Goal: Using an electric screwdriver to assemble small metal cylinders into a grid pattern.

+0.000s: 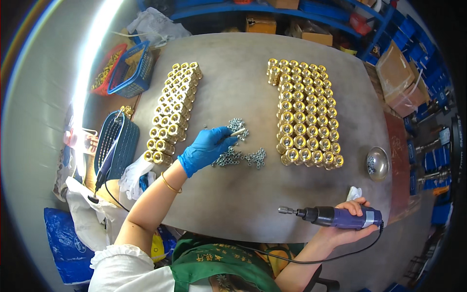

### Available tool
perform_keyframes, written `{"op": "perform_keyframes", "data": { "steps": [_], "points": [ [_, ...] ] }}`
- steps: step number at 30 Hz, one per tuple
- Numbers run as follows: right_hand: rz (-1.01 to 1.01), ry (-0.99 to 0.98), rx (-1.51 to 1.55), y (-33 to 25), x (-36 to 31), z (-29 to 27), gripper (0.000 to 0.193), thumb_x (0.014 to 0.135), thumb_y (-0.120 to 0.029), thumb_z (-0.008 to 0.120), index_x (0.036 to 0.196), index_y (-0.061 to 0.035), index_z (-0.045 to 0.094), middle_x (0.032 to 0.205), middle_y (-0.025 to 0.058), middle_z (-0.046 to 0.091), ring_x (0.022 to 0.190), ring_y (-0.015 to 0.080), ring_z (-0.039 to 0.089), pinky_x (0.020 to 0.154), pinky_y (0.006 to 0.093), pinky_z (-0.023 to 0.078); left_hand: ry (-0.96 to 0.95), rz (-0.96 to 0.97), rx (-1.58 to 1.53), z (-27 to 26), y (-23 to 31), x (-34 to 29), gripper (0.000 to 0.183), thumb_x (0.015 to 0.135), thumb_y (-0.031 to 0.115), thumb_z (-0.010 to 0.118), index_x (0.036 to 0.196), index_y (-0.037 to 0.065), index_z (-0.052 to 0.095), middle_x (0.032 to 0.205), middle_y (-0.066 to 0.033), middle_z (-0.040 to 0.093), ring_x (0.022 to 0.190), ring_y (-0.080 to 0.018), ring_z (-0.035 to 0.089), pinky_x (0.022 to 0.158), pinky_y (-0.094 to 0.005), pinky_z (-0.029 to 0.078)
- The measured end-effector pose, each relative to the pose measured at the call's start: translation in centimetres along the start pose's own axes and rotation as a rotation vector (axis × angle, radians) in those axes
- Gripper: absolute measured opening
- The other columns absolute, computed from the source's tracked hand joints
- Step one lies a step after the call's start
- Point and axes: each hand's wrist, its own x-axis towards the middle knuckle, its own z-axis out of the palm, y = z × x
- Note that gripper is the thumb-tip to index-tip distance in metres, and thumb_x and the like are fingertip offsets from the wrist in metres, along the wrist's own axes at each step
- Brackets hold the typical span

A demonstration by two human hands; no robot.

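My left hand (206, 146), in a blue glove, pinches a short pale rod (237, 132) between thumb and fingers. The rod's tip sits over a pile of small silver nuts (237, 123) on the grey metal table (233, 194). More nuts (254, 158) lie scattered just nearer to me. Bare-skinned, my right hand (346, 234) is wrapped round a purple and black electric screwdriver (340, 217), held level above the table's near right edge. Its socket bit points left. Rows of brass fittings (171, 104) stand to the left, with a larger block of brass fittings (311, 117) to the right.
A metal bowl (378, 164) with small parts and a crumpled white cloth (354, 193) lie at the right. Blue baskets (127, 138) and a red basket (108, 68) line the left side, where a second corded tool (104, 168) rests. The screwdriver's cord (311, 262) crosses my lap.
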Motion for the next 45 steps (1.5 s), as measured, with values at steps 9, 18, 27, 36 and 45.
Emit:
{"op": "perform_keyframes", "data": {
  "steps": [9,18,27,36,45],
  "points": [
    [-0.020,0.045,-0.054,0.1,0.3,0.1,0.054,0.081,-0.047,0.055,0.103,0.0020,0.050,0.094,0.0131,0.053,0.068,0.0152,0.051,0.059,0.0239,0.045,0.022,0.046,-0.043,1.5,-0.2,0.9,0.014,0.084,0.016,0.056,0.088,0.003,0.060,0.064,-0.0164,0.055,0.051,-0.0266,0.051,0.052,-0.0330,0.042],
    [0.009,0.052,-0.063,0.3,-0.1,0.9,0.054,0.079,-0.045,0.060,0.103,0.0015,0.048,0.094,0.0112,0.052,0.068,0.0145,0.051,0.059,0.0242,0.044,-0.123,0.199,0.176,0.7,-1.2,1.6,0.019,0.083,0.021,0.055,0.081,0.003,0.059,0.071,-0.0189,0.057,0.063,-0.0369,0.053,0.058,-0.0399,0.044],
    [0.019,0.014,-0.092,0.4,-0.4,2.1,0.052,0.079,-0.042,0.060,0.103,0.0010,0.046,0.095,0.0110,0.051,0.069,0.0148,0.049,0.059,0.0249,0.043,0.230,-0.127,0.243,-10.8,-2.0,-3.6,0.021,0.079,0.022,0.064,0.082,0.002,0.059,0.065,-0.0104,0.056,0.055,-0.0165,0.052,0.054,-0.0289,0.043],
    [0.061,0.002,-0.116,1.7,-1.3,3.2,0.050,0.081,-0.043,0.058,0.103,0.0006,0.047,0.094,0.0106,0.051,0.068,0.0153,0.050,0.059,0.0256,0.043,0.271,0.039,0.286,-11.1,-5.2,-4.2,0.020,0.078,0.018,0.066,0.087,0.002,0.060,0.068,-0.0122,0.057,0.058,-0.0171,0.050,0.057,-0.0288,0.043],
    [0.060,0.003,-0.134,1.6,-1.7,3.6,0.049,0.081,-0.044,0.058,0.099,0.0007,0.049,0.094,0.0106,0.051,0.067,0.0158,0.050,0.059,0.0257,0.043,0.114,0.043,0.715,-10.5,-4.5,-4.0,0.034,0.069,0.026,0.069,0.090,0.007,0.050,0.085,-0.0128,0.052,0.077,-0.0325,0.053,0.067,-0.0397,0.044]
  ]
}}
